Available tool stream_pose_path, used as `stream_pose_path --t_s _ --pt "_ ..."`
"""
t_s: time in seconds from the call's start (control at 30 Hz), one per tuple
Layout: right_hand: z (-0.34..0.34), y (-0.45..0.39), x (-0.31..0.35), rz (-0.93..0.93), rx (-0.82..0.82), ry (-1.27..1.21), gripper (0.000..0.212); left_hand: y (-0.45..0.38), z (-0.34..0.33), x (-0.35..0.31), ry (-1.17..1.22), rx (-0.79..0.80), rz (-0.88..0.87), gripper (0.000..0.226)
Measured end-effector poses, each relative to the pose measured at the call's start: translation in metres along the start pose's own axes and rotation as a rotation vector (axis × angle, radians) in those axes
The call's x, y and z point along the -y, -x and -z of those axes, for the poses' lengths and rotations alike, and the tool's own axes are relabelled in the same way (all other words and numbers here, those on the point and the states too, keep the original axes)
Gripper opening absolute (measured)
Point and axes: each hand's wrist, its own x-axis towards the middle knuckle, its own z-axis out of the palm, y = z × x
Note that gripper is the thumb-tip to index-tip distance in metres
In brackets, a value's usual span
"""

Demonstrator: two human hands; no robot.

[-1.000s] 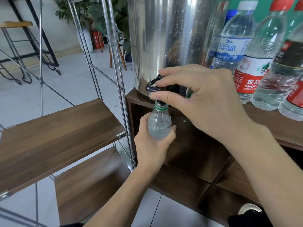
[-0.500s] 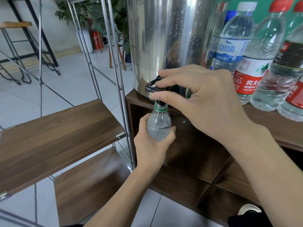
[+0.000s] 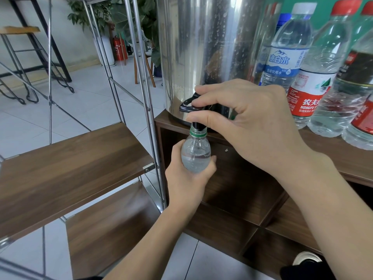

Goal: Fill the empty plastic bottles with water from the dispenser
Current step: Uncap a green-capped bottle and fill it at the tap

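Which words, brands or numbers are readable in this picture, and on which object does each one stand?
"凉白水": large white characters on the blue label of the white-capped bottle.
"包装饮用水": small line under it on the same label.
"农夫" and "NONGFU S": cut off by the neighbouring bottle, on the red label of the red-capped bottle.
Fine print on both labels, the dark-labelled bottle and the fire extinguisher: too small or blurred.

The left hand [image 3: 189,178] reaches up from below, fingers and thumb curled in a grip, forearm bare. The right hand [image 3: 252,126] comes in from the right, thumb and forefinger pinching together, wrist bent downward.
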Motion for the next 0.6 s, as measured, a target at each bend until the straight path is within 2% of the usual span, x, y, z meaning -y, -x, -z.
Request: stream_pose_path --t_s 0.6 --pt "0.0004 -0.0012 0.0003 0.022 0.015 0.042 0.025 -0.0001 0.0010 -0.0019 -0.007 0.011 -0.009 0.059"
